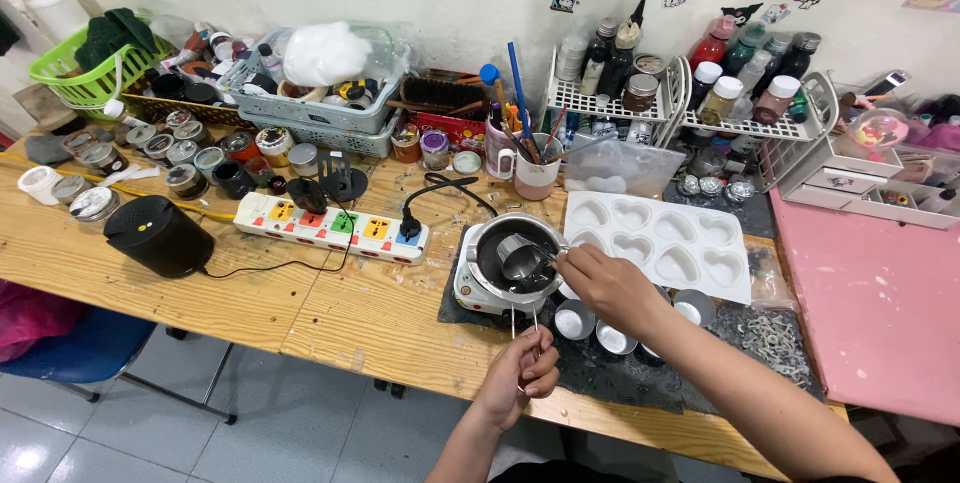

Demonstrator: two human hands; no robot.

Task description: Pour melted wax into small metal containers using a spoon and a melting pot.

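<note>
The small metal cup [522, 257] sits tilted inside the larger pot [517, 258], which rests on the white hotplate [478, 291] at the near middle of the wooden table [300, 308]. The right hand [608, 286] is the nearer one: it reaches in from the right, fingers pinched together at the pot's right rim, seemingly on a thin tool or the cup's handle, though which cannot be told. The cup lies just to the left of those fingertips.

The left hand [524, 373] is below the pot, at the table's near edge, curled around thin metal wires [523, 323] that stand upright toward the hotplate.

Just right of the pot lies a white heart mould [690, 233], its long side running left to right. Small round tins [575, 321] stand on the dark mat [600, 373] between the two hands. A power strip [330, 224] lies left of the hotplate, a black speaker [160, 235] farther left.
</note>
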